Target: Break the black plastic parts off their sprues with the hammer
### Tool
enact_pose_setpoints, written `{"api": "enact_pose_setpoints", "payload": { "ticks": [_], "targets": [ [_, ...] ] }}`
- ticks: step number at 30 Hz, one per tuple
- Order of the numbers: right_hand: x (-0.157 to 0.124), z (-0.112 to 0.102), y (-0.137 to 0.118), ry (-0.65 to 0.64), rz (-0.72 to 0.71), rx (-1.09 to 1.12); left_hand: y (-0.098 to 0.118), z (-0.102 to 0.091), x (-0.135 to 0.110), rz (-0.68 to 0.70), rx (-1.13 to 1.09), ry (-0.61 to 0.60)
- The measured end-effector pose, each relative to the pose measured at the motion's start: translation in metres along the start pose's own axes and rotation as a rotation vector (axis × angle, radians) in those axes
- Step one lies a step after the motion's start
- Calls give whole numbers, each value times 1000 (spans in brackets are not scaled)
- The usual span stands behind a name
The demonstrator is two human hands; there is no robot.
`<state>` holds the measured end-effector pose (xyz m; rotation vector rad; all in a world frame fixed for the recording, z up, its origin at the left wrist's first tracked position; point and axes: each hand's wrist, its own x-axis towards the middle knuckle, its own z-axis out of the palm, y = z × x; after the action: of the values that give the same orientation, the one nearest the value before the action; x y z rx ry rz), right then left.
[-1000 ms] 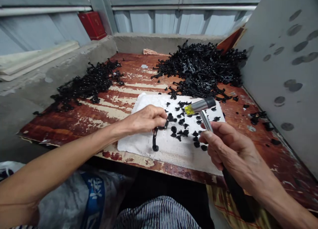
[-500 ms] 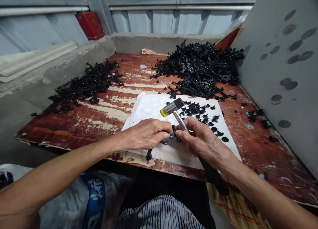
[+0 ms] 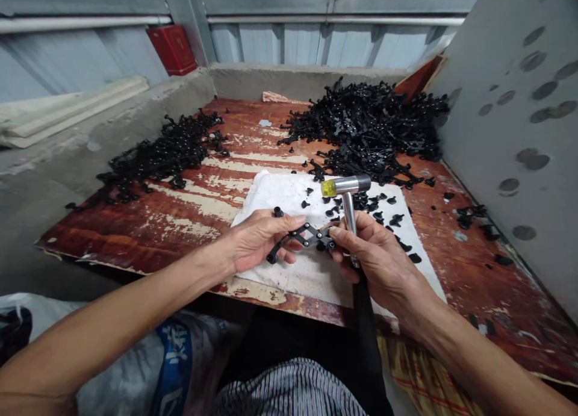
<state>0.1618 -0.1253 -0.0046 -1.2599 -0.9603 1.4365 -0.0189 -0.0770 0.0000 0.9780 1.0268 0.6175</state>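
Between my hands is a black scissor linkage [image 3: 307, 234] with shiny rivets and round knobs at its ends, lifted just over a white cloth [image 3: 289, 282]. My left hand [image 3: 259, 238] is closed on its left part, thumb on top. With thumb and fingertips, my right hand [image 3: 370, 244] pinches its right end. That same hand also grips a small mallet [image 3: 349, 214], its steel head with a yellow face and a dark face standing above the fingers. The mallet's black handle hangs down past the table edge. Small black knobs [image 3: 396, 220] lie scattered on the cloth.
A big heap of black linkages [image 3: 370, 124] rises at the back right of the worn red-brown table [image 3: 189, 211]. Another heap [image 3: 162, 154] lies along the left. A grey panel [image 3: 510, 133] borders the right side. Behind stands a low concrete ledge [image 3: 298, 74] with a red box [image 3: 173, 49].
My left hand has turned and now holds the linkage raised and spread open, where before it lay mostly hidden under the fingers. The mallet head has swung right and the mallet stands more upright.
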Motion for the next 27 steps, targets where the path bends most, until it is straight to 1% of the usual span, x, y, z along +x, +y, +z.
{"api": "enact_pose_setpoints", "payload": {
  "ticks": [1, 3, 6, 8, 9, 10, 11, 13, 14, 15, 16, 17, 18, 19, 20, 21, 22, 24, 27],
  "targets": [
    [0, 1, 0, 2, -7, 9, 0, 2, 0, -33, -57, -37],
    [-1, 3, -1, 15, -15, 30, 0, 5, 1, -43, -120, -62],
    [-1, 3, -1, 40, -6, 50, -1, 7, 2, -81, -121, -94],
    [-2, 0, 0, 38, 7, 48, -1, 5, 1, -100, -83, -74],
    [-2, -1, 1, 34, 14, 45, -1, 3, 1, -86, -49, -31],
    [-2, -2, 2, 31, 21, 42, 0, 1, 0, -34, 5, 37],
    [-2, -3, 2, 31, 25, 37, 2, 0, -2, 59, 91, 121],
    [-1, -4, 3, 27, 24, 10, 9, -1, -7, 320, 361, 255],
    [-1, -3, 3, 16, 23, -13, 13, 1, -10, 448, 526, 268],
    [-1, -2, 2, -1, 19, -36, 17, 4, -13, 540, 684, 228],
    [0, 0, 1, -19, 13, -55, 21, 8, -15, 585, 820, 150],
    [1, 1, 0, -32, 4, -65, 25, 11, -16, 587, 927, 56],
    [2, 3, -1, -39, -8, -68, 28, 15, -15, 561, 1003, -40],
    [2, 3, -1, -38, -24, -66, 30, 17, -13, 518, 1048, -126],
    [2, 3, -2, -24, -41, -68, 32, 17, -9, 474, 1064, -181],
    [2, 2, -2, -2, -55, -73, 32, 17, -4, 437, 1056, -201],
    [0, 0, -2, 24, -63, -85, 31, 15, 1, 408, 1026, -194],
    [-5, -6, -1, 82, -61, -97, 27, 9, 12, 337, 916, -150],
    [-19, -16, 4, 117, -37, -50, 18, 3, 25, 136, 672, -108]
  ]
}}
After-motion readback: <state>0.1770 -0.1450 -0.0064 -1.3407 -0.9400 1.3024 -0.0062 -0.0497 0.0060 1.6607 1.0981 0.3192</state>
